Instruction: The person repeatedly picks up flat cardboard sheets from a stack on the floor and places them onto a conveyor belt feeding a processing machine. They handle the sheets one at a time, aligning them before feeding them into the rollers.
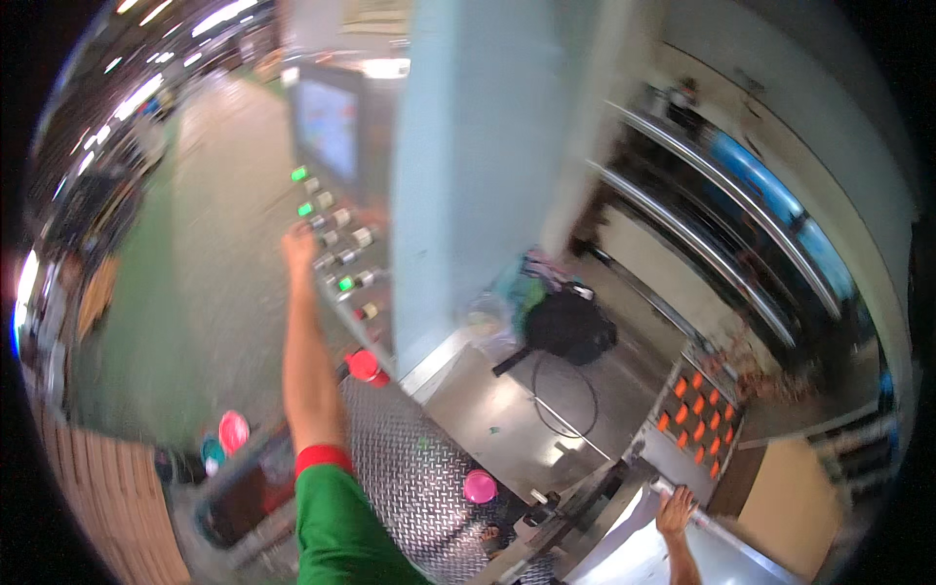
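ridged metal tread plate (409, 458), glossy steel rails (682, 224)

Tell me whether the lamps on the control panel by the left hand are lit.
Some are lit: three green lamps glow on the control panel near the left hand. The other round knobs look dark, though blur hides detail.

My left hand (298, 244) is up against the control panel (343, 255), below its screen (327, 125). A pillar (468, 166) stands right of the panel. At its foot a bag (568, 327) lies on the steel platform (507, 419). My right hand (675, 511) rests on a rail (726, 534) lower right, just below a slotted tray (697, 414).
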`<state>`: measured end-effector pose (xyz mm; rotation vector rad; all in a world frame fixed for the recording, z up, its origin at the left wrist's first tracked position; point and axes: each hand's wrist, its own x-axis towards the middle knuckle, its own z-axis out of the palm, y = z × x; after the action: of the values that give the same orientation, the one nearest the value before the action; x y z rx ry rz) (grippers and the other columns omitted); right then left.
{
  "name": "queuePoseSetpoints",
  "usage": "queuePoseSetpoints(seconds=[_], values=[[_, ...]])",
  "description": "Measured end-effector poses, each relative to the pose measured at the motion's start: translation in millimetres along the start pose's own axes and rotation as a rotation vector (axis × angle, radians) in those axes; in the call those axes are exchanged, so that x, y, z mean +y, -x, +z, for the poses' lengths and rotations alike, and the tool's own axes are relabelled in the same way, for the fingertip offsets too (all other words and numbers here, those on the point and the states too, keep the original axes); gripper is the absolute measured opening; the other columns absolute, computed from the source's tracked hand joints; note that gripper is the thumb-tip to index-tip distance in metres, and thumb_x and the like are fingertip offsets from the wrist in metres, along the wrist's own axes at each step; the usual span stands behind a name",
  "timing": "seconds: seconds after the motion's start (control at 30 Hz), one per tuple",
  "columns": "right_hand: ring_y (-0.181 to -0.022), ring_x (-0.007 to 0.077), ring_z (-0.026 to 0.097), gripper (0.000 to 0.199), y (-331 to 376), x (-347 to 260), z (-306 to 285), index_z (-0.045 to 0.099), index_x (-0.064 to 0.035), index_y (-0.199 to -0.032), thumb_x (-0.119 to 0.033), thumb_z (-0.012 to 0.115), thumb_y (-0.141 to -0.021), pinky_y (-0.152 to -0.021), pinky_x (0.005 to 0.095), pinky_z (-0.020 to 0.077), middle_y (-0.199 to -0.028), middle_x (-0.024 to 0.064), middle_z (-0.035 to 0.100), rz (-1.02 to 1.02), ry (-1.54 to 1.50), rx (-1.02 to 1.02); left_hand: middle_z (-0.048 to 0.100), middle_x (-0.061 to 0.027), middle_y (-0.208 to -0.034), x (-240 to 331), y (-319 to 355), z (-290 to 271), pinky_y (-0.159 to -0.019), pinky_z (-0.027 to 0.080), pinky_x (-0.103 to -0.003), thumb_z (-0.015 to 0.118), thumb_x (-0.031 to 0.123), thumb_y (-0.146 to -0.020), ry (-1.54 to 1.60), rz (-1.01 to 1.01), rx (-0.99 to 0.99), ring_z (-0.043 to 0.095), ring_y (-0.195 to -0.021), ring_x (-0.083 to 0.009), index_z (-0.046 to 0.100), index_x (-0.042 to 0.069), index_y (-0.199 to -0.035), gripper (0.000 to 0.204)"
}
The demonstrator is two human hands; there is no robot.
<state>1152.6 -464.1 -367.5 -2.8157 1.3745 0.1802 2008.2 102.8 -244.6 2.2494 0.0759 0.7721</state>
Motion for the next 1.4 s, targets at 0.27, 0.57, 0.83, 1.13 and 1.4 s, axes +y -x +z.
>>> queuePoseSetpoints(seconds=[0.27, 0.57, 0.83, 1.13, 1.4], values=[[-0.128, 0.0423, 0.043, 0.069, 9.7, -5.6, -11.8, 0.041, 0.0054, -0.131, -0.056, 0.035, -0.101, -0.104, 0.0681, 0.0311, -0.134, 0.0261, 0.045, 0.025, -0.056, -0.097, 0.070, -0.0093, -0.102, -64.4, -90.5, 34.3, -0.074, 0.051, -0.027, 0.065, 0.031, -0.097, 0.334, -0.152, -0.418, 0.063, -0.087, -0.0149, 0.065, -0.004, -0.119, 0.042], [-0.131, 0.0406, 0.039, 0.077, -2.6, -30.6, -49.1, 0.042, 0.0044, -0.130, -0.065, 0.028, -0.099, -0.107, 0.0709, 0.0247, -0.133, 0.0262, 0.042, 0.084, -0.105, -0.204, 0.067, -0.0139, -0.105, -41.6, -89.9, 9.8, -0.071, 0.048, -0.027, 0.065, 0.041, -0.096, 0.200, -0.188, -0.505, 0.059, -0.084, -0.0159, 0.063, 0.002, -0.125, 0.049], [-0.141, 0.0407, 0.031, 0.076, 0.7, -28.5, -25.2, 0.042, 0.0027, -0.134, -0.064, 0.032, -0.099, -0.112, 0.0688, 0.0199, -0.151, 0.0253, 0.033, 0.135, -0.136, -0.092, 0.065, -0.0236, -0.112, -13.0, 218.5, -123.3, -0.081, 0.054, -0.039, 0.055, 0.050, -0.096, 0.448, -0.112, 0.022, 0.064, -0.099, -0.0282, 0.053, -0.003, -0.131, 0.064], [-0.136, 0.0396, 0.038, 0.079, 8.5, -19.0, -49.5, 0.044, -0.0028, -0.141, -0.067, 0.034, -0.096, -0.113, 0.0680, 0.0178, -0.154, 0.0229, 0.032, 0.035, -0.446, -0.090, 0.068, -0.0178, -0.099, 117.0, 723.1, -251.6, -0.063, 0.053, -0.033, 0.054, 0.040, -0.100, 0.378, -0.878, -1.031, 0.064, -0.073, -0.0218, 0.055, -0.001, -0.122, 0.047], [-0.123, 0.0398, 0.052, 0.039, 119.2, 106.2, -48.3, 0.056, -0.0026, -0.123, -0.031, 0.060, -0.096, -0.104, 0.0506, 0.0381, -0.140, 0.0216, 0.052, 0.107, -0.932, 0.433, 0.070, -0.0121, -0.088, 253.9, 768.4, -200.5, -0.053, 0.050, -0.026, 0.054, 0.027, -0.103, 0.440, -0.311, -1.490, 0.064, -0.063, -0.0147, 0.059, 0.002, -0.115, 0.029]])
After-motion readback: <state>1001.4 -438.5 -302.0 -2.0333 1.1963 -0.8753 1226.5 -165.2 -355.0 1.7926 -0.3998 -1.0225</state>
